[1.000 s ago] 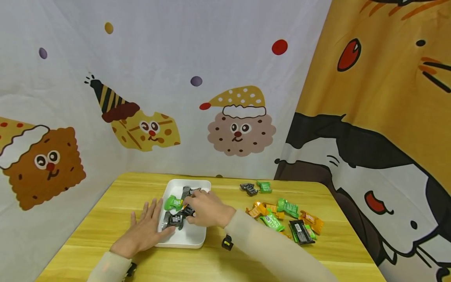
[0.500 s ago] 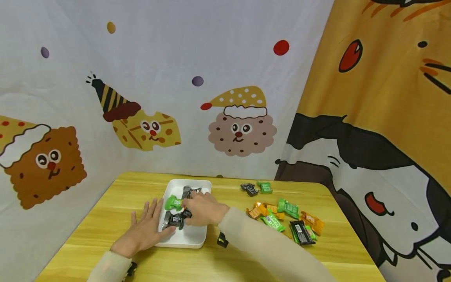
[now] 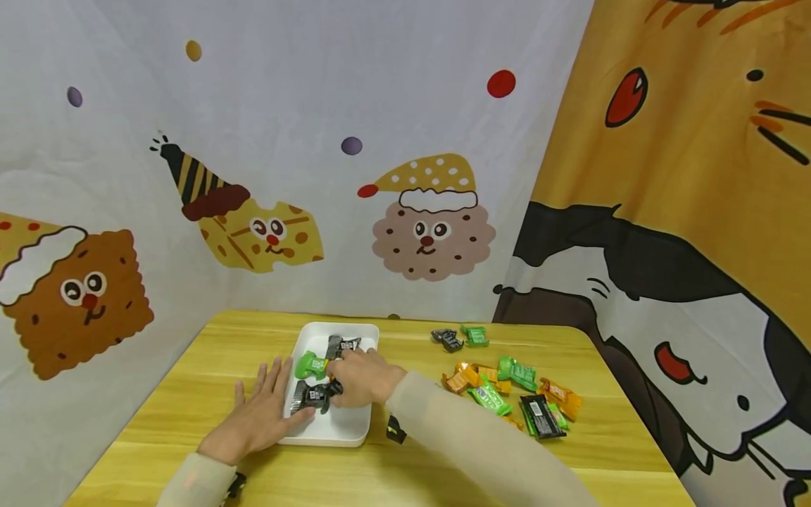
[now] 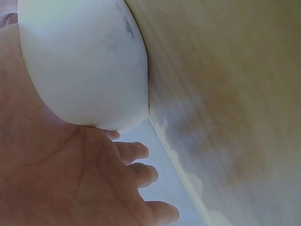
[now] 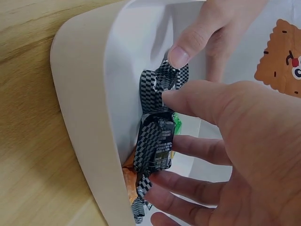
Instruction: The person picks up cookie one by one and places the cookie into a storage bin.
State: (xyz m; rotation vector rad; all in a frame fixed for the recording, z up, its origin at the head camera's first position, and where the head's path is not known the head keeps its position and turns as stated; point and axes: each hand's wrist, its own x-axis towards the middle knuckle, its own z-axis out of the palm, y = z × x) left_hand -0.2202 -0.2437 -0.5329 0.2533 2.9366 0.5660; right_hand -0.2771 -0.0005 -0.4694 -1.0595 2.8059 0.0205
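Tray (image 3: pixel 345 428): plain white
Dark sweet (image 5: pixel 157 146): black, grey-checked ends, pale print
Green sweet (image 3: pixel 310 365): vivid green
Pile (image 3: pixel 491 398): orange, greens, a black, all catching my eye
Table (image 3: pixel 190 394): yellow, streaky wood grain
Sleeves (image 3: pixel 481 440): beige
Curtain (image 3: pixel 431 84): white, dotted purple, red, mustard

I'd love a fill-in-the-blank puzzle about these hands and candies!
The right hand works inside a tray coloured ____.
Nearest the thumb of the left hand, the tray holds a candy wrapped in ____.
In the head view, loose candies on the wood-grain table lie to the tray's ____.
Missing words: white; black; right.
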